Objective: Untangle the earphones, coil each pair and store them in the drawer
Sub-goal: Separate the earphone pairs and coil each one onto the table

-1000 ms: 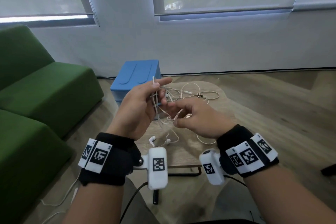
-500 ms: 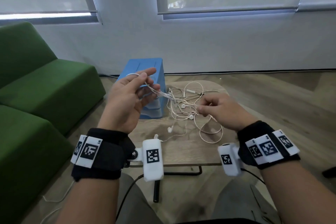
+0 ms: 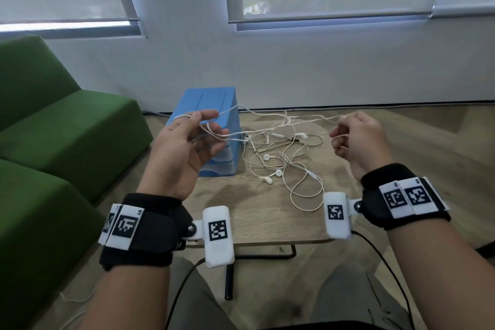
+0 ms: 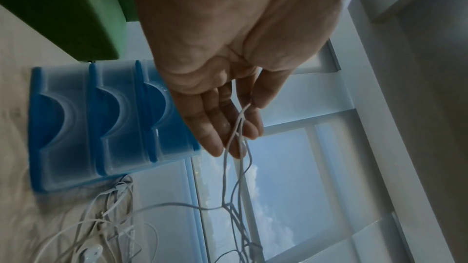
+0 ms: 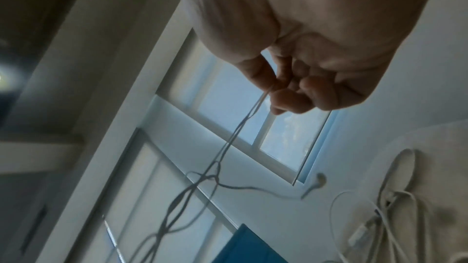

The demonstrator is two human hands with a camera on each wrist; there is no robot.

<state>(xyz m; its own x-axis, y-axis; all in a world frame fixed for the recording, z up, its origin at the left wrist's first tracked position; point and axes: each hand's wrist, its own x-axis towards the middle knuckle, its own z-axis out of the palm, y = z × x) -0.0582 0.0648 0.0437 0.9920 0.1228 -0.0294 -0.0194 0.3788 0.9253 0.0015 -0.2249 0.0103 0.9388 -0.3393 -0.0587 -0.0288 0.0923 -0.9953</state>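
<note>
While I am watching the head view, both hands are now standing well apart, where half a second ago they were almost meeting over the tangle. My left hand [image 3: 184, 147] is holding up a loop of white cable, pinching it between thumb and forefinger with the other fingers loosely extended; the left wrist view is showing strands running out past the fingertips [image 4: 238, 127]. My right hand [image 3: 357, 139] is curling shut around the other end of the same run, and the right wrist view is showing the cable pinched at the thumb. Between them the cable is stretching in a shallow line above the tabletop [image 3: 254, 211], with a knot [image 3: 286, 118] of crossed strands hanging near its middle.

Most of the earphones [image 3: 278, 161] are lying in a loose heap on the tabletop, just beside the blue drawer unit [image 3: 214, 104], with several earbuds showing among the loops. Strands are trailing down from the raised run into that heap.

I am judging this as the untangling step, early in the task: the spreading is drawing one length out, but the pairs are not yet separate, nothing is coiled, and as far as I can tell the drawers are closed. Pulling harder could tighten the knot, so I would be easing it loose.
</note>
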